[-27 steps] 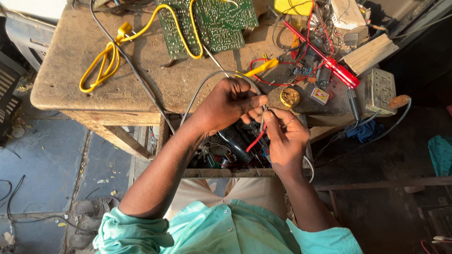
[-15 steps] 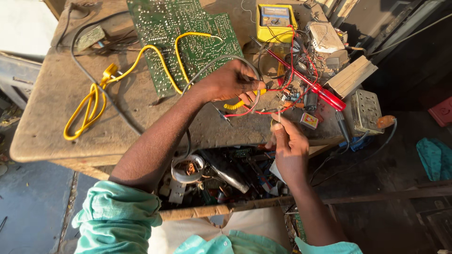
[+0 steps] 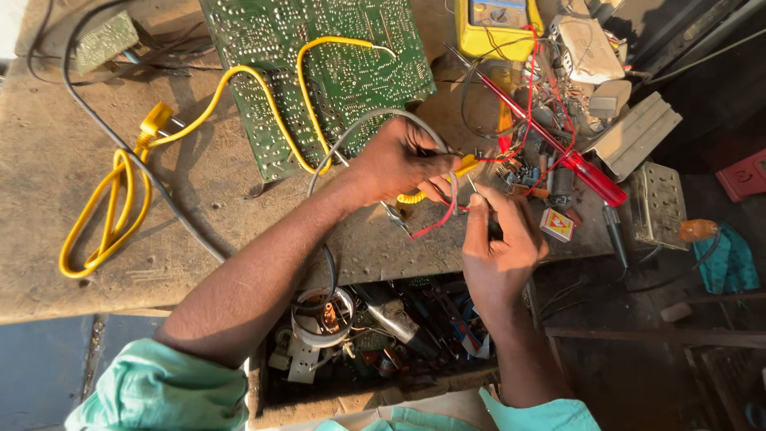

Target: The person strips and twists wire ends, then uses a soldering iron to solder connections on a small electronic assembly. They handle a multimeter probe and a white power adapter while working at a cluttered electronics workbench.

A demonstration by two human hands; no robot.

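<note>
Two hands meet at mid-frame over my worn bench [image 3: 96, 263]. My left hand [image 3: 395, 160] is closed around a yellow connector [image 3: 465, 165] and a grey cable [image 3: 359, 128], with a red wire [image 3: 437, 222] trailing below its fingers. My right hand [image 3: 499, 251], just beside it, is curled narrow on a thin dark tool [image 3: 479, 199] whose tip touches the wires; what kind of tool I cannot tell. A green board [image 3: 335, 72] lies at upper centre, a yellow lead [image 3: 112, 215] coils at left, a red screwdriver [image 3: 582, 172] rests at right, a yellow meter [image 3: 495, 28] sits on top. An open drawer [image 3: 383, 335] of parts shows below.
</note>
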